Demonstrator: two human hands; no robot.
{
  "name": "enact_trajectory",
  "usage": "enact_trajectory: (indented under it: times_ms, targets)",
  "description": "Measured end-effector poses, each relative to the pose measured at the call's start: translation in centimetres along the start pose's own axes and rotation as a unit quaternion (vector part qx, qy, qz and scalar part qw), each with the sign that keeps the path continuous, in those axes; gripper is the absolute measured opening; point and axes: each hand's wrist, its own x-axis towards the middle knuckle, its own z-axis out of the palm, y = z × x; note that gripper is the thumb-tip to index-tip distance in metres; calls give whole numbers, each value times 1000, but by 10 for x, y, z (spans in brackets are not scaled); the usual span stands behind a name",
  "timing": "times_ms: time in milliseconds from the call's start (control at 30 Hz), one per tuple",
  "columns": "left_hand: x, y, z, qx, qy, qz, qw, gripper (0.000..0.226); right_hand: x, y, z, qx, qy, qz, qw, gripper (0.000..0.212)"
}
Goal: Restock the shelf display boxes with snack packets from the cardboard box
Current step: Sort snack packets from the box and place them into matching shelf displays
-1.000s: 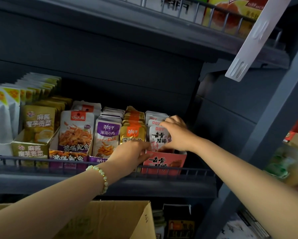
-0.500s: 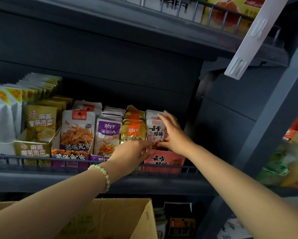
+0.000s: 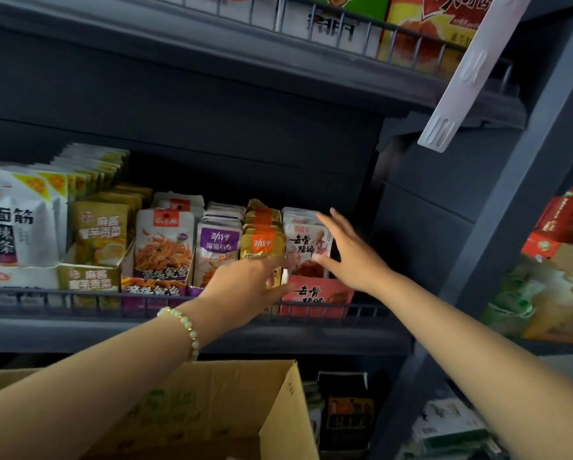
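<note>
Since the white packets point(image 3: 306, 247) are the thing we care about, here's where they are: standing upright in a row inside the red display box point(image 3: 315, 293), front one facing us. The right hand point(image 3: 353, 260) is just above that red box, fingers straight and spread, gripping nothing. Its thumb tip sits on the front packet's face and the other fingers run along the row's right edge, though we can't tell if those touch. The left hand point(image 3: 245, 287) is at the red box's left front corner, fingers loosely stretched toward it and nothing held as far as we can see. It's kinda blurry, so we can't tell whether it touches anything. That wrist has a pale bead bracelet point(image 3: 183, 327). Just left of the red box we've got gold packets point(image 3: 261, 244), then purple packets point(image 3: 217, 244), then orange-print packets point(image 3: 163, 240), and further left an olive display box point(image 3: 89, 280). A wire rail point(image 3: 79, 295) runs across the front of the red box. Below the red box, closest to us, is the open cardboard box point(image 3: 212, 410). Up and to the right of the red box a white plastic strip point(image 3: 471, 71) slants down.
</note>
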Motion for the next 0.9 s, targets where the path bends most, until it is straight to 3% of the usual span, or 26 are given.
enact_trajectory:
  times_ms: [200, 400, 567, 667, 767, 900]
  targets:
    - [-94, -35, -32, 30, -68, -35, 997, 55, -71, -61, 10, 51, -84, -74, 992, 63]
    - [-202, -84, 11, 38, -218, -110, 969, 81, -136, -112, 113, 14, -268, -55, 962, 54]
    - [-254, -101, 70, -29, -318, -146, 936, 55, -171, -111, 173, -17, -430, 29, 902, 60]
    - [-271, -95, 96, -130, -365, -188, 903, 57, -181, -109, 167, -19, -415, 65, 908, 54]
    - [-279, -76, 117, -186, -422, -212, 862, 65, -191, -108, 167, -130, -427, 37, 894, 53]
    - [-279, -55, 153, -254, -431, -208, 840, 42, -198, -108, 173, -135, -462, 37, 876, 51]
